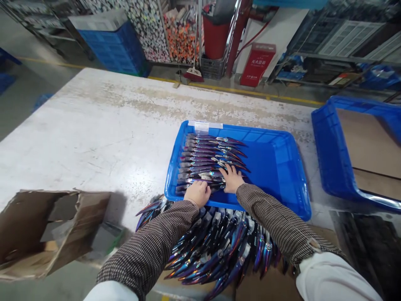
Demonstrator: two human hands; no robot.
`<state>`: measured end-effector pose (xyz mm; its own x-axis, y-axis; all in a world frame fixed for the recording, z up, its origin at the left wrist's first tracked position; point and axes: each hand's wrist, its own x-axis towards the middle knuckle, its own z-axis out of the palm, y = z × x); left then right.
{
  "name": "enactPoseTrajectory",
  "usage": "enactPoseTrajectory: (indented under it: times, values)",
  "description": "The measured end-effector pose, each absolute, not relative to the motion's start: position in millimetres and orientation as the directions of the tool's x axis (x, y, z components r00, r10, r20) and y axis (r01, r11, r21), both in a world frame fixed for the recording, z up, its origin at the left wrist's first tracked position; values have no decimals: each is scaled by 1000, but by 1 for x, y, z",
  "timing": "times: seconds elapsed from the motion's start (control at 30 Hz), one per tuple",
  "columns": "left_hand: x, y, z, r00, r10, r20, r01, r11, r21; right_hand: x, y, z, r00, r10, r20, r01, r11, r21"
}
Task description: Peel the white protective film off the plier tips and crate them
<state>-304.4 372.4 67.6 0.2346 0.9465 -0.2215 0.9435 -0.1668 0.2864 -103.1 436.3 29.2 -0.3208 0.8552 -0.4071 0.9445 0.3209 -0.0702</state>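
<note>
A blue plastic tray (275,167) lies on the worn white table (94,125). In its left half sits a neat column of iridescent purple-blue folding knives (208,154). Both hands rest on the nearest knife of that column. My left hand (198,193) is curled over the handle end, fingers closed on it. My right hand (231,177) lies on the knife's middle with fingers spread and pressing down. A heap of the same iridescent knives (219,246) lies beneath my forearms at the table's near edge.
A second blue tray (328,167) lined with cardboard stands at the right. A torn open cardboard box (46,230) sits at the near left. A dark crate (369,246) is at the near right. Blue crates, shelving and a red cabinet (257,65) stand beyond the table.
</note>
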Motion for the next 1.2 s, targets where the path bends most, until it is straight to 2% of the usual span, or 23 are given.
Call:
enactPoseTrajectory:
  times: [0.3,0.83,1.0,1.2]
  values:
    - [-302,366,72,222,937,-269,945,-138,297,-68,420,33,-207,879,-430,973,232,6]
    - [-301,366,73,189,949,-251,941,-102,322,-63,415,35,-242,870,-430,963,269,3]
    - [-301,368,73,175,952,-250,945,-91,314,-57,418,52,-236,896,-375,969,245,-26]
    - [-300,373,76,145,956,-255,956,-68,286,-30,420,98,-160,960,-230,985,141,-98]
